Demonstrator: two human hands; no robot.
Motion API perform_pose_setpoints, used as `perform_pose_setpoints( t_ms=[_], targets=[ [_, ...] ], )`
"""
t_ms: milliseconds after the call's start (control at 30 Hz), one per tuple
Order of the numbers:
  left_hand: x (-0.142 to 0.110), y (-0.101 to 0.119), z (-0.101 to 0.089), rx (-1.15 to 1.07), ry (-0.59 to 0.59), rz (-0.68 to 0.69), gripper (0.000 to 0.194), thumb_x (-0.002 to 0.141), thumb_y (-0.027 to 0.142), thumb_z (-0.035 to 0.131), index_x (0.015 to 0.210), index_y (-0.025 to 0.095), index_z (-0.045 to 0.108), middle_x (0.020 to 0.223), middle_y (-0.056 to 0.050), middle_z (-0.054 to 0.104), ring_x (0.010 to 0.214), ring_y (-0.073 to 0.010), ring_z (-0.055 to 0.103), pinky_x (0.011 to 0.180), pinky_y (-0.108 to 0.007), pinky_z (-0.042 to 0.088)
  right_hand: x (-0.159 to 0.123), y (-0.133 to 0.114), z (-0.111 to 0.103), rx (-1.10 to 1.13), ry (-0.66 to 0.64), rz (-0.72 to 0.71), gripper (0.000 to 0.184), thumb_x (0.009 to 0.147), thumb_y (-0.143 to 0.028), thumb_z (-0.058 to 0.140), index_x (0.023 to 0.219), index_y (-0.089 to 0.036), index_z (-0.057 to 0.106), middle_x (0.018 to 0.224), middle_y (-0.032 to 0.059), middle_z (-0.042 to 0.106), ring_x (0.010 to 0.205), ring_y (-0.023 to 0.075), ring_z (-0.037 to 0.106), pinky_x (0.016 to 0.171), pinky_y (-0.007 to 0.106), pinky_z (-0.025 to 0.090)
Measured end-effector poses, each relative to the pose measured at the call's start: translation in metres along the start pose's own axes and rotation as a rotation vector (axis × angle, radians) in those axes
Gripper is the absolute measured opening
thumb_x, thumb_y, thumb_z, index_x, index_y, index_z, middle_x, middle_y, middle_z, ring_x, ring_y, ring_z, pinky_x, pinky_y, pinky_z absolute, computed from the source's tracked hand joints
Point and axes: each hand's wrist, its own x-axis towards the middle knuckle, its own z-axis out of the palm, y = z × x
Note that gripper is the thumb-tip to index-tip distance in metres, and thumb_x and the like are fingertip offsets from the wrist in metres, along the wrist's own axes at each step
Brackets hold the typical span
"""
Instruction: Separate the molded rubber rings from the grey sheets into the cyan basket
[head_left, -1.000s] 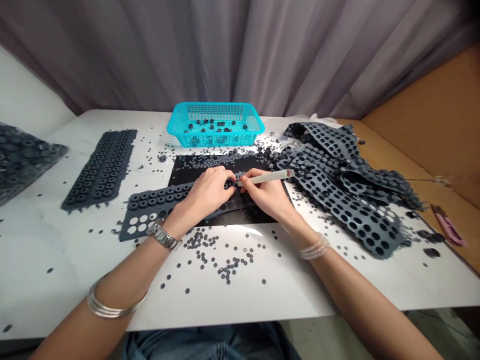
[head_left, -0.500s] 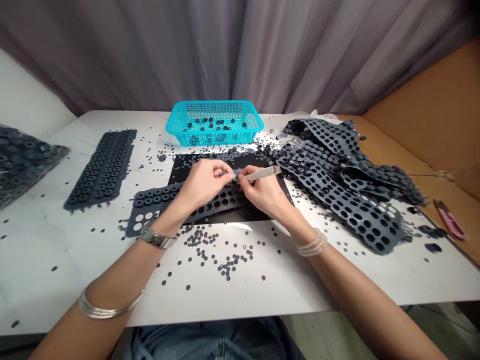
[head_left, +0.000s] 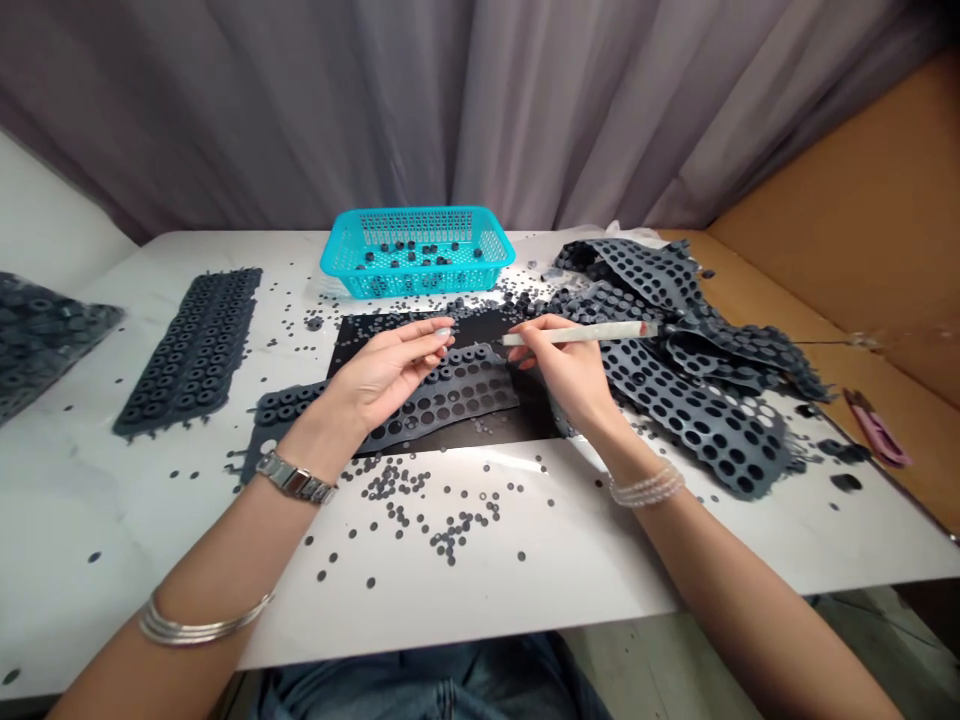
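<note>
My right hand (head_left: 566, 365) is closed round a white pen-like tool (head_left: 600, 334) with a red mark near its back end and a thin point toward the left. My left hand (head_left: 390, 370) is a little apart from it, thumb and fingertips brought together; what they hold, if anything, is too small to make out. Below both hands a dark rubber sheet (head_left: 480, 390) lies partly over a black mat (head_left: 525, 425). Small round rubber plugs (head_left: 289, 403) stand in rows at the sheet's left, while empty cups show toward its right. My left forearm hides part of it.
Behind the mat stands a turquoise basket (head_left: 345, 283) with several dark plugs inside. Another plug sheet (head_left: 191, 350) lies left, near a clear bag (head_left: 45, 335) of dark pieces. Crumpled sheets (head_left: 705, 420) and pink-handled snips (head_left: 877, 430) are right. Small discs (head_left: 450, 540) litter the white table (head_left: 570, 580).
My hands have drawn apart, the right one moving right with the tool, now more level. More of the sheet's right end shows. The camera view has shifted slightly.
</note>
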Motion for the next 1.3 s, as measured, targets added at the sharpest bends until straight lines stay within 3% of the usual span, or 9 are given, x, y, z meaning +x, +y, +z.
perform_pose_setpoints(
  t_ms=[267, 400, 467, 567, 633, 767, 900, 1133, 1300],
  targets=[
    [-0.006, 0.000, 0.008, -0.062, -0.080, -0.088, 0.011, 0.083, 0.013, 0.066, 0.078, 0.005, 0.071, 0.073, -0.005, 0.063, 0.061, -0.0046, 0.057, 0.054, -0.010, 0.049, -0.003, 0.002, 0.002, -0.037, -0.047, -0.020, 0.018, 0.081, -0.030, 0.056, 0.076, -0.016, 0.066, 0.067, 0.0032, 0.066, 0.067, 0.0160, 0.063, 0.062, 0.027, 0.049],
    [-0.010, 0.002, 0.011, -0.175, -0.081, -0.134, 0.012, 0.085, 0.008, 0.059, 0.080, 0.008, 0.069, 0.091, -0.011, 0.068, 0.086, -0.0129, 0.066, 0.069, -0.016, 0.055, -0.005, 0.000, 0.003, -0.063, -0.060, -0.036, 0.019, 0.082, -0.031, 0.056, 0.075, -0.016, 0.066, 0.066, 0.0030, 0.066, 0.066, 0.0159, 0.062, 0.062, 0.027, 0.048],
    [-0.010, 0.003, 0.011, -0.231, -0.074, -0.127, 0.020, 0.077, -0.002, 0.051, 0.083, 0.008, 0.068, 0.099, -0.014, 0.067, 0.098, -0.0179, 0.065, 0.076, -0.021, 0.056, -0.005, 0.002, 0.005, -0.058, -0.074, -0.041, 0.019, 0.082, -0.032, 0.055, 0.075, -0.017, 0.066, 0.065, 0.0027, 0.066, 0.065, 0.0158, 0.061, 0.061, 0.027, 0.048],
    [-0.008, 0.005, 0.007, -0.224, -0.061, -0.107, 0.025, 0.064, 0.002, 0.049, 0.082, 0.009, 0.066, 0.091, -0.014, 0.065, 0.084, -0.0167, 0.062, 0.064, -0.024, 0.052, -0.006, 0.005, 0.010, -0.048, -0.123, -0.048, 0.021, 0.084, -0.033, 0.054, 0.077, -0.017, 0.065, 0.066, 0.0027, 0.066, 0.064, 0.0158, 0.062, 0.062, 0.027, 0.048],
    [-0.005, 0.006, 0.003, -0.027, -0.002, -0.048, 0.016, 0.067, 0.012, 0.053, 0.076, 0.011, 0.066, 0.078, -0.010, 0.061, 0.068, -0.0131, 0.055, 0.053, -0.023, 0.044, -0.007, 0.007, 0.014, -0.074, -0.168, -0.054, 0.022, 0.085, -0.034, 0.054, 0.078, -0.017, 0.066, 0.068, 0.0030, 0.067, 0.065, 0.0158, 0.062, 0.062, 0.027, 0.047],
    [-0.006, 0.004, -0.001, 0.933, 0.146, 0.250, 0.012, 0.073, 0.026, 0.063, 0.074, 0.017, 0.071, 0.071, -0.005, 0.061, 0.069, -0.0167, 0.054, 0.065, -0.030, 0.043, -0.011, 0.006, 0.021, -0.153, -0.247, -0.069, 0.021, 0.085, -0.033, 0.054, 0.078, -0.017, 0.066, 0.067, 0.0025, 0.068, 0.063, 0.0150, 0.061, 0.059, 0.026, 0.045],
    [-0.007, -0.002, -0.003, 1.521, 0.031, 0.436, 0.022, 0.077, 0.025, 0.062, 0.094, 0.018, 0.075, 0.084, -0.007, 0.065, 0.082, -0.0230, 0.059, 0.081, -0.036, 0.042, -0.013, 0.002, 0.026, -0.209, -0.290, -0.115, 0.024, 0.086, -0.030, 0.053, 0.069, -0.017, 0.063, 0.066, 0.0011, 0.066, 0.059, 0.0126, 0.056, 0.054, 0.024, 0.038],
    [0.001, -0.011, -0.006, 1.664, -0.005, 0.464, 0.024, 0.080, 0.025, 0.059, 0.099, 0.018, 0.072, 0.086, -0.007, 0.061, 0.080, -0.0232, 0.058, 0.076, -0.034, 0.042, -0.012, 0.002, 0.031, -0.284, -0.296, -0.176, 0.023, 0.087, -0.026, 0.050, 0.069, -0.017, 0.062, 0.066, 0.0008, 0.065, 0.058, 0.0126, 0.055, 0.053, 0.024, 0.035],
    [0.001, -0.012, -0.003, 1.565, -0.037, 0.476, 0.016, 0.079, 0.018, 0.056, 0.082, 0.017, 0.072, 0.080, -0.006, 0.061, 0.080, -0.0219, 0.057, 0.075, -0.033, 0.041, -0.012, -0.003, 0.034, -0.406, -0.276, -0.208, 0.022, 0.086, -0.022, 0.050, 0.066, -0.019, 0.058, 0.064, 0.0024, 0.064, 0.058, 0.0147, 0.055, 0.055, 0.026, 0.035]
  ],
)
